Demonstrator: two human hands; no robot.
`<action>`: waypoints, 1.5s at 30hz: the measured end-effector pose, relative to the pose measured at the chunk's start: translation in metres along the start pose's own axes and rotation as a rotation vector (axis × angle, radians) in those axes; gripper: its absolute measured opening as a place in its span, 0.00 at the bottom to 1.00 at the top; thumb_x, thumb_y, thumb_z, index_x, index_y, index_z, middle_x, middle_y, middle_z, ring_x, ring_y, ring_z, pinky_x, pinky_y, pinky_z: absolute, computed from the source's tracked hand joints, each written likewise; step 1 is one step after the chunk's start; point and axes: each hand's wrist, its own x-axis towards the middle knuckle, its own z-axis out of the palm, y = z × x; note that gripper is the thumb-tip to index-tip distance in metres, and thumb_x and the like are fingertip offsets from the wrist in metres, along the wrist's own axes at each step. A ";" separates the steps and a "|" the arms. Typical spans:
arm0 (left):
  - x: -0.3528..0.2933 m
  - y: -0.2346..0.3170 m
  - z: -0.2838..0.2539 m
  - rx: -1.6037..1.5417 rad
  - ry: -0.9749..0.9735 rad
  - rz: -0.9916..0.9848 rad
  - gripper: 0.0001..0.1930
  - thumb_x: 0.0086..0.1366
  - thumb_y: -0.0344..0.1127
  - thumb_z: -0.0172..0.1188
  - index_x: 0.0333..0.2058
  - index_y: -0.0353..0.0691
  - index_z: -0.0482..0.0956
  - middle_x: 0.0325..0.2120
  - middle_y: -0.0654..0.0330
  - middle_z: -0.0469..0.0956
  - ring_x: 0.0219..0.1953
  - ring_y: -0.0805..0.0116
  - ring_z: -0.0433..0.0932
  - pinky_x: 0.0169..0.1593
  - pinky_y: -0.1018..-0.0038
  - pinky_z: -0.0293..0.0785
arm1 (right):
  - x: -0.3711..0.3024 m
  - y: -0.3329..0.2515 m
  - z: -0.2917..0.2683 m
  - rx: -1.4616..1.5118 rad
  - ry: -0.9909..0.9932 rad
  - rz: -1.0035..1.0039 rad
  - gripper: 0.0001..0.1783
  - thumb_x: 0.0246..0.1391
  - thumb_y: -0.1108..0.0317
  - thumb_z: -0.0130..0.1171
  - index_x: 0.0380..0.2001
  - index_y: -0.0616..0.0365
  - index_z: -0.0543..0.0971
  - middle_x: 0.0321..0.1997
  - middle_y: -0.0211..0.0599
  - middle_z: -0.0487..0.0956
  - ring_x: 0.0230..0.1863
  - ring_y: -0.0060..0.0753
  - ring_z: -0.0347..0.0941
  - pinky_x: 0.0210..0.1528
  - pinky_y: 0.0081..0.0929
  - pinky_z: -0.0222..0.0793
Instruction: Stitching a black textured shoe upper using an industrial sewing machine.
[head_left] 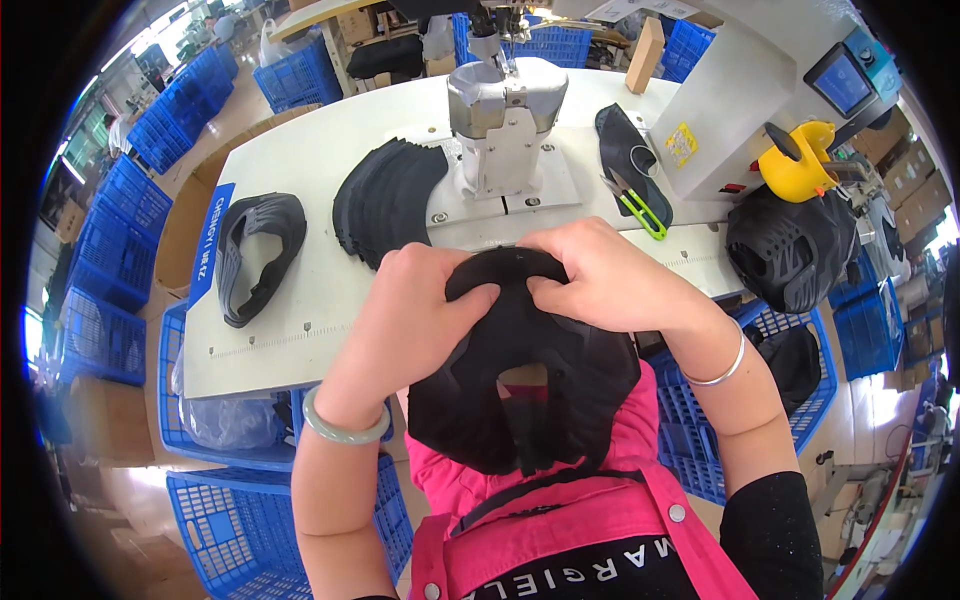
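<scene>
A black shoe upper [455, 400] hangs open in front of me, just off the table's near edge, with a gap in its middle. My left hand [425, 300] pinches its top edge, thumb on the near face and fingers behind. Close beside it, my right hand [600, 275] grips the same edge in the same way, thumb tips a little apart. Just beyond my left hand lies a fanned stack of dark curved fabric pieces [385, 195]. Past both hands rises the metal post of a sewing machine [500, 150]. The fingers behind the upper are partly hidden.
A grey-black shoe upper [285, 225] lies at the table's left. Green-handled scissors [642, 215] rest by a black piece [622, 145] at right. More dark uppers [790, 245] hang near a yellow cup [800, 165]. Blue crates [235, 530] stand below the table.
</scene>
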 end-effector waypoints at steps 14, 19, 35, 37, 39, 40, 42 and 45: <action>0.013 -0.004 -0.007 -0.127 -0.187 -0.084 0.10 0.46 0.29 0.50 0.22 0.23 0.68 0.12 0.47 0.63 0.16 0.66 0.62 0.24 0.68 0.63 | 0.011 0.024 -0.005 0.318 -0.189 0.156 0.15 0.34 0.76 0.49 0.30 0.72 0.73 0.20 0.28 0.72 0.26 0.18 0.64 0.29 0.18 0.61; 0.014 -0.011 -0.004 -0.147 -0.152 -0.040 0.10 0.46 0.29 0.50 0.23 0.24 0.69 0.13 0.47 0.65 0.16 0.65 0.63 0.25 0.69 0.65 | 0.011 0.024 0.001 0.251 -0.117 0.097 0.13 0.38 0.75 0.52 0.31 0.71 0.74 0.20 0.31 0.72 0.25 0.19 0.64 0.29 0.20 0.62; -0.004 -0.003 0.014 0.138 0.184 0.138 0.07 0.48 0.27 0.58 0.27 0.32 0.73 0.22 0.51 0.74 0.24 0.56 0.73 0.30 0.68 0.69 | -0.006 0.012 0.009 -0.185 0.283 -0.112 0.06 0.38 0.77 0.55 0.25 0.64 0.74 0.22 0.45 0.76 0.23 0.44 0.72 0.28 0.30 0.67; -0.026 -0.006 0.020 -0.009 0.250 0.210 0.10 0.44 0.22 0.60 0.29 0.36 0.73 0.30 0.57 0.75 0.29 0.62 0.74 0.31 0.70 0.70 | -0.021 0.008 0.011 -0.096 0.366 -0.121 0.07 0.37 0.80 0.55 0.25 0.62 0.74 0.25 0.42 0.78 0.25 0.42 0.73 0.30 0.30 0.69; -0.045 -0.002 0.036 0.011 0.359 0.423 0.11 0.42 0.22 0.61 0.28 0.38 0.75 0.31 0.57 0.74 0.29 0.62 0.74 0.32 0.72 0.70 | -0.035 0.012 0.008 -0.165 0.578 -0.427 0.10 0.34 0.82 0.55 0.25 0.58 0.74 0.24 0.39 0.76 0.30 0.43 0.74 0.33 0.33 0.69; -0.054 0.002 0.045 0.006 0.340 0.519 0.13 0.40 0.22 0.62 0.29 0.37 0.75 0.32 0.56 0.74 0.30 0.63 0.74 0.33 0.74 0.70 | -0.040 0.020 0.007 -0.155 0.611 -0.552 0.13 0.29 0.83 0.58 0.24 0.57 0.75 0.24 0.33 0.77 0.32 0.38 0.74 0.36 0.29 0.68; -0.072 0.014 0.065 0.017 0.352 0.695 0.15 0.39 0.25 0.65 0.30 0.37 0.76 0.35 0.55 0.74 0.32 0.64 0.73 0.33 0.75 0.71 | -0.049 0.035 0.021 0.263 0.661 -0.634 0.10 0.32 0.81 0.61 0.22 0.55 0.75 0.29 0.34 0.77 0.33 0.37 0.71 0.39 0.30 0.66; -0.074 0.034 0.088 0.051 0.319 0.954 0.17 0.40 0.32 0.66 0.33 0.38 0.78 0.39 0.56 0.74 0.33 0.68 0.72 0.31 0.78 0.70 | -0.061 0.045 0.023 0.907 0.639 -0.777 0.07 0.41 0.70 0.62 0.18 0.47 0.74 0.35 0.30 0.68 0.40 0.32 0.63 0.49 0.36 0.58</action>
